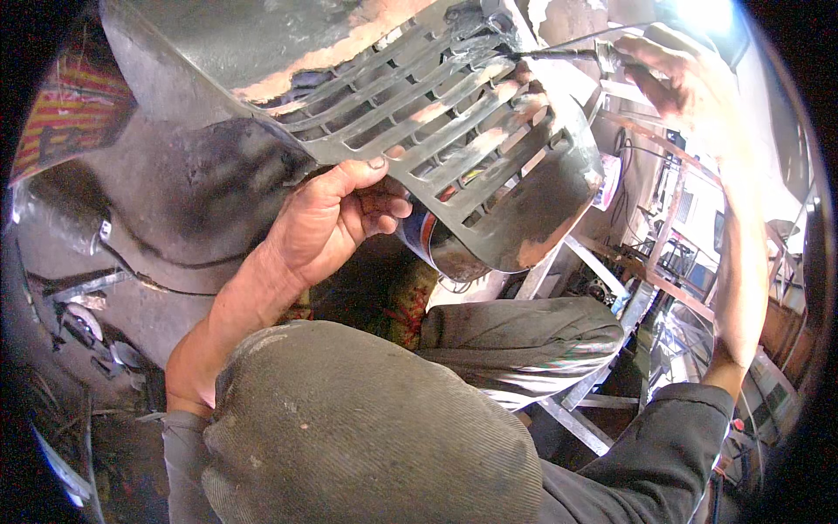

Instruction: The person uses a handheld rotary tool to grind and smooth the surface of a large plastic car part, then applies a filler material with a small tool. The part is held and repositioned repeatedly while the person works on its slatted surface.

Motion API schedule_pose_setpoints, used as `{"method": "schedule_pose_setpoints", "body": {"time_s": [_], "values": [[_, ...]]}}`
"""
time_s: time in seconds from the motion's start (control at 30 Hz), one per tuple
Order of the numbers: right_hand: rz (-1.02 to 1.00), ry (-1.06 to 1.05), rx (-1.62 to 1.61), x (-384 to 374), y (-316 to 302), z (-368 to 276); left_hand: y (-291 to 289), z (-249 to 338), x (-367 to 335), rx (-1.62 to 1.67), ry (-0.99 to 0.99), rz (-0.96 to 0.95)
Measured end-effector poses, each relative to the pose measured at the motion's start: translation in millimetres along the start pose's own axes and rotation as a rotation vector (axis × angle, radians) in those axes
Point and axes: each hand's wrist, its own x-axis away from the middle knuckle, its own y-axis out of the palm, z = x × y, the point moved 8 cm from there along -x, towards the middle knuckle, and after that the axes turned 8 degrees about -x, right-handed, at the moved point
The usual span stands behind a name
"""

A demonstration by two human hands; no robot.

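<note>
A dark, slotted plastic grille panel (419, 113), with worn tan patches, spreads across the upper middle. My left hand (327, 214) grips its near edge, thumb on top and fingers curled underneath. Up at the right, my right hand (672, 74) has its fingers bent around the end of a thin rod-like tool (563, 54), whose exact kind I cannot make out. The tool's dark tip meets the panel near its top right corner, where the surface looks blackened and rough. Bright light washes out part of the right hand.
Under the panel stands a round can (454, 253) with a blue and orange side. A large scuffed grey panel (192, 183) lies at the left. Metal frame bars (663, 218) and cables crowd the right side. Ribbed grey cloth (375, 419) fills the lower middle, near a trousered leg (524, 341).
</note>
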Motion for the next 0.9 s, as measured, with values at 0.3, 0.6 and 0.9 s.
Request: {"method": "schedule_pose_setpoints", "body": {"time_s": [0.3,0.6,0.9], "values": [[0.085,0.005,0.143,3,-8,-38,-1,1,1,-0.013,0.005,0.019],[0.025,-0.072,0.377,-12,-17,-65,-4,-1,1,0.011,0.003,0.031],[-0.300,0.299,0.293,-25,-28,-77,-2,-2,0,0.000,-0.001,0.012]]}}
